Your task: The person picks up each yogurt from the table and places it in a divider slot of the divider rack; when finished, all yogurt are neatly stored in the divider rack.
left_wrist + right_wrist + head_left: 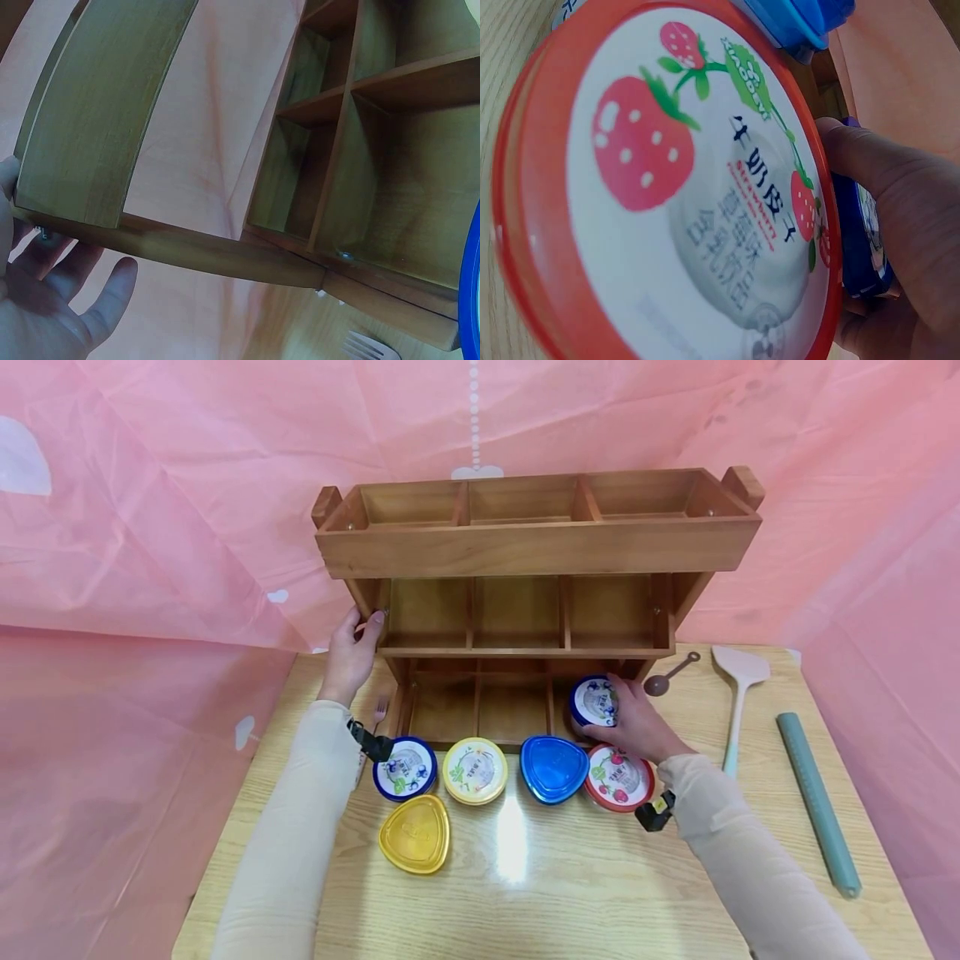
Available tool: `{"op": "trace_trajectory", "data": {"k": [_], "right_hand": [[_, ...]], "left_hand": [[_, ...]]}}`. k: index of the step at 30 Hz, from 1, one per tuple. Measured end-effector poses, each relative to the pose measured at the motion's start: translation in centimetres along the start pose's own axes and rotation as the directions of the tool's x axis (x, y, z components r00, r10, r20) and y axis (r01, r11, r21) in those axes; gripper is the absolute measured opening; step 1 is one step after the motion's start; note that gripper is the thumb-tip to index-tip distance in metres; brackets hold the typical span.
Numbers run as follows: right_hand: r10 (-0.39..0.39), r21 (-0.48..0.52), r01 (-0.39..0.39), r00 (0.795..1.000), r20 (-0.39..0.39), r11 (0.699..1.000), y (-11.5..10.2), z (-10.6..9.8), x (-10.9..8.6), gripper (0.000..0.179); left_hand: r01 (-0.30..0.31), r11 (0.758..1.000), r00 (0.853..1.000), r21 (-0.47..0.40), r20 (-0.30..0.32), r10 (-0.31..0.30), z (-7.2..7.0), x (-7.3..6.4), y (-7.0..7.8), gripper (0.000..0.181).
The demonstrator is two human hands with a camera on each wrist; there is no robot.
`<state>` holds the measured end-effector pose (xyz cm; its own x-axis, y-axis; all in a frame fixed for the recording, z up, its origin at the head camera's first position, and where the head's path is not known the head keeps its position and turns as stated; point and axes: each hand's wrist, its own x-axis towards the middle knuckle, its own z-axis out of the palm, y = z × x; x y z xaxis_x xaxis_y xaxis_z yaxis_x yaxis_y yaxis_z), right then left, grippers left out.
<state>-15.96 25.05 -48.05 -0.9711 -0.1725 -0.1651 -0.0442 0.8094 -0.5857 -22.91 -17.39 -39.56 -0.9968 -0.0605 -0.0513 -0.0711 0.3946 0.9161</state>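
My left hand [351,656] holds the left side of a tiered wooden rack [540,553]; in the left wrist view its fingers [112,300] lie around the side post. With my right hand [637,720] I grip a round tub with a dark blue lid [595,702] at the right end of the bottom tier. The thumb [870,154] and fingers are on its edge in the right wrist view. Just in front of that hand stands a red-lidded strawberry tub [618,778], which fills much of the right wrist view and partly hides the blue-lidded one.
Before the rack stand another blue-lidded tub [405,768], a yellow-lidded tub [475,771], a blue container [554,769] and a yellow container [415,834]. Rightward lie a brown spoon [658,685], a spatula [741,668] and a green stick [817,802]. A fork [381,708] lies left.
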Motion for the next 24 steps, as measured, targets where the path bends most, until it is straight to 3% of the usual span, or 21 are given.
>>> {"op": "trace_trajectory", "data": {"k": [10, 24], "right_hand": [[0.011, -0.149, -0.013, 1.000, -0.015, 0.989, -0.5, -0.2, -0.2, 0.103], [-0.018, -0.036, 0.017, 0.999, -0.050, 0.999, -0.5, -1.8, -2.7, 0.106]], "left_hand": [[-0.014, 1.000, 1.000, 0.002, -0.004, 0.014, 0.0, 0.0, -0.1, 0.060], [-0.014, 1.000, 1.000, 0.000, 0.000, 0.014, -0.1, 0.0, -0.1, 0.062]]}}
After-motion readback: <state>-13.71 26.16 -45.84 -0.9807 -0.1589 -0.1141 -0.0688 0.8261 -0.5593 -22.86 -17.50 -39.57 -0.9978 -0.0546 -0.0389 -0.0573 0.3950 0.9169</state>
